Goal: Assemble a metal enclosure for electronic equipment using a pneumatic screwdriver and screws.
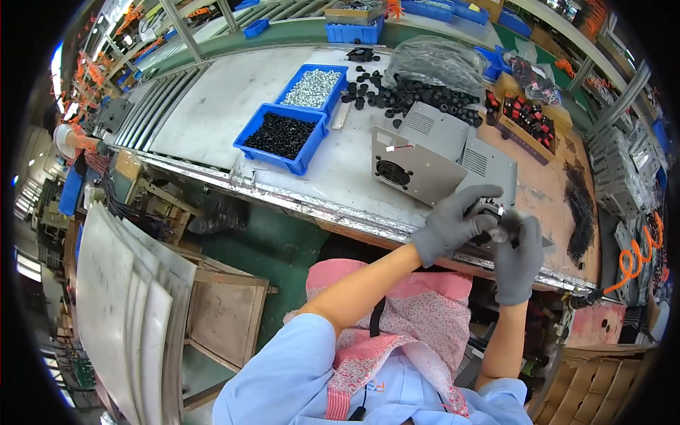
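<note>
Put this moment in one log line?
Left gloved hand: gripping small metallic part | Right gloved hand: at it, grip unclear | Nearby: gray housing with black fan | Farther left: blue bin of black pieces

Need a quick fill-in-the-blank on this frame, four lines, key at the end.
1. The left hand and right hand, close together at a small part, both wear ____ gloves.
2. The nearer blue bin holds small pieces coloured ____.
3. The farther blue bin holds small pieces coloured ____.
4. On the grey metal housing, the round black grille set in the panel belongs to a ____.

Missing words: grey; black; silver; fan.
</note>
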Available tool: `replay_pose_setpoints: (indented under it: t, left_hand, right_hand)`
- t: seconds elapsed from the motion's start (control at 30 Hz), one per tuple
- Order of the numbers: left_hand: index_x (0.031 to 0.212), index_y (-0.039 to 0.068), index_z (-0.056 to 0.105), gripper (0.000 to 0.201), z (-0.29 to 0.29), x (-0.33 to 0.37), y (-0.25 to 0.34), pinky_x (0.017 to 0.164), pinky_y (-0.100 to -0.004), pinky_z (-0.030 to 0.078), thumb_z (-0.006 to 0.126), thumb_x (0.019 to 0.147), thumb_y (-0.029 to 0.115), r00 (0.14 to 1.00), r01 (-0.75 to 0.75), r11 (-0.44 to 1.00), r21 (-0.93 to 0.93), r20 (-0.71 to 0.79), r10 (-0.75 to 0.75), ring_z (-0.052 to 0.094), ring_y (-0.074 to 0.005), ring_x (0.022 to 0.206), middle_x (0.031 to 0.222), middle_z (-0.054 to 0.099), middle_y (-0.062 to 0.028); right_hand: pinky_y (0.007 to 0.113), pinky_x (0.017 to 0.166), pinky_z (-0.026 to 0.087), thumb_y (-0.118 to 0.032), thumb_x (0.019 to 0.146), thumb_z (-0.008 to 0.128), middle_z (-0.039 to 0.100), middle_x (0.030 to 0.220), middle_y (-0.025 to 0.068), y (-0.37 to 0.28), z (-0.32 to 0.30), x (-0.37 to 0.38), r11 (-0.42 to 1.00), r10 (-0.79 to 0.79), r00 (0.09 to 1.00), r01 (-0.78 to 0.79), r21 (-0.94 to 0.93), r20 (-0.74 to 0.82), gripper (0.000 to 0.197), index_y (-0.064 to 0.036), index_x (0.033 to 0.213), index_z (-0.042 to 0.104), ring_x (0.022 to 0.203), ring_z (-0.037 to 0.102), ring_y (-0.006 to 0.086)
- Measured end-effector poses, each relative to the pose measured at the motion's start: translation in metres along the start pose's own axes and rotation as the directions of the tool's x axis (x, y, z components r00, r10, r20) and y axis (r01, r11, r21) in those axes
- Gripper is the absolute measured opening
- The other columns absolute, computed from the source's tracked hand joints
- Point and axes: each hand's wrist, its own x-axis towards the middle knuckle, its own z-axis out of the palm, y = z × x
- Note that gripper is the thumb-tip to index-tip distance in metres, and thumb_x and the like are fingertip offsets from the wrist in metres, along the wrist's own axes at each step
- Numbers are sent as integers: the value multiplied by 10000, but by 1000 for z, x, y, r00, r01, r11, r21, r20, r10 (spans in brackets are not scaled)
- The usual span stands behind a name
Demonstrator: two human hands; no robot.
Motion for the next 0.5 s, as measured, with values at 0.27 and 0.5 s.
replay_pose_setpoints:
  t: [0.27,0.5]
  left_hand:
    - [1293,52,528,472,5,3,-3,776,-222,490,661,842,98,993,9,999,-34,-121,-13,574,-72,885,1076,622,-27]
    - [1249,-1,504,450,-21,-34,-2,709,-258,511,603,896,262,926,122,950,-286,-312,-213,607,-137,810,997,613,-54]
  right_hand:
    - [325,657,492,-58,732,715,590,858,98,-4,15,5,994,42,993,-31,105,-108,259,-53,956,585,724,624,239]
    - [302,734,515,-213,714,794,517,1108,141,-15,18,-8,885,-7,992,63,461,-124,573,-17,1175,517,831,628,219]
